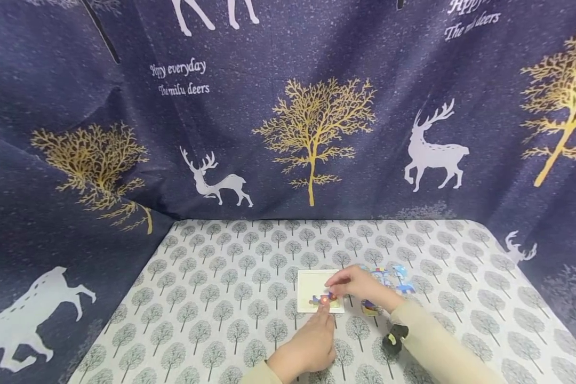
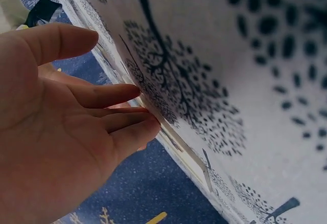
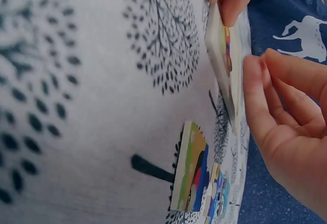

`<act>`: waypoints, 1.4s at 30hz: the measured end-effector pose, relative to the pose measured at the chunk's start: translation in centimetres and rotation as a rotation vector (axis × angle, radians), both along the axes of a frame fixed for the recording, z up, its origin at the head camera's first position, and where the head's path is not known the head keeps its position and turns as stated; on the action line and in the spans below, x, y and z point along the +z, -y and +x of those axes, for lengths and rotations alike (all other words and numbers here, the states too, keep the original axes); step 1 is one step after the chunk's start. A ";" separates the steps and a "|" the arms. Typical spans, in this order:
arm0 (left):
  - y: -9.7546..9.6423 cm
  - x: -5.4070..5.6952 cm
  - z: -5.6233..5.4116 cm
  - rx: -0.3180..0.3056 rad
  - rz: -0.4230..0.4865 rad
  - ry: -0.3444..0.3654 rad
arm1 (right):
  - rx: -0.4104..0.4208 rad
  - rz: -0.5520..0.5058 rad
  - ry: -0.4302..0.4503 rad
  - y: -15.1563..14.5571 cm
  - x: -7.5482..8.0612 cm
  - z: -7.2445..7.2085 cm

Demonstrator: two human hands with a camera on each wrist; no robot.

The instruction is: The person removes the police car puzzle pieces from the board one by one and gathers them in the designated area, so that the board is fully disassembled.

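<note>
A shallow cream puzzle tray [image 1: 312,279] lies on the table, with several joined colourful puzzle pieces [image 1: 319,300] along its near side. My left hand [image 1: 311,341] reaches in from the near side, its fairly straight fingertips resting on the pieces and the tray's near edge. Over the tray's right part, my right hand [image 1: 357,284] has bent fingers, thumb and index tips close together. In the right wrist view these fingertips [image 3: 254,70] are just above the tray [image 3: 220,63]; whether a small piece sits between them is hidden.
Right of the tray lies a loose puzzle piece [image 1: 369,308] with green, yellow and blue print. Farther right is a group of blue puzzle pieces [image 1: 399,277], partly behind the right arm. A tree-print cloth [image 1: 211,325] covers the table; a dark deer-print curtain [image 1: 278,176] hangs behind.
</note>
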State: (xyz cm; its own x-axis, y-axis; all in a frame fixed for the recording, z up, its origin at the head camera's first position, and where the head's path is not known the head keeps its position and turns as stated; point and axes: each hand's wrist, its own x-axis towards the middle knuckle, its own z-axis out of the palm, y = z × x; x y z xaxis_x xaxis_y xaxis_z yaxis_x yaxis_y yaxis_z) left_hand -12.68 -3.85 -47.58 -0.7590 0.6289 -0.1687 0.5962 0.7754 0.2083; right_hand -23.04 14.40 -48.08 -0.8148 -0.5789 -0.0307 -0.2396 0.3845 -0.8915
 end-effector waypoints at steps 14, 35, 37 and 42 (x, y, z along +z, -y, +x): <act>-0.4 -0.3 0.2 -0.041 0.040 -0.020 | 0.040 0.019 0.042 0.0 -0.1 -0.5; -2.0 -0.8 0.6 0.030 -0.103 -0.043 | 0.138 0.099 0.007 2.2 -0.9 -2.1; -2.2 -0.8 0.7 0.054 -0.123 -0.045 | 0.156 0.106 -0.008 2.1 -1.2 -2.3; -2.8 -0.4 0.8 0.076 -0.215 -0.113 | 0.168 0.091 0.015 2.0 -1.4 -2.7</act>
State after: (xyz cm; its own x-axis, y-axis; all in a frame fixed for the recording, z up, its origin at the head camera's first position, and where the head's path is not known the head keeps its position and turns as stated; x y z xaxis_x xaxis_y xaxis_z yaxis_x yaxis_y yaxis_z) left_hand -11.87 -1.07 -47.95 -0.8243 0.5281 -0.2039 0.5445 0.8382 -0.0304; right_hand -25.71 12.38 -49.44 -0.7059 -0.7013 -0.0999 -0.2946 0.4189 -0.8589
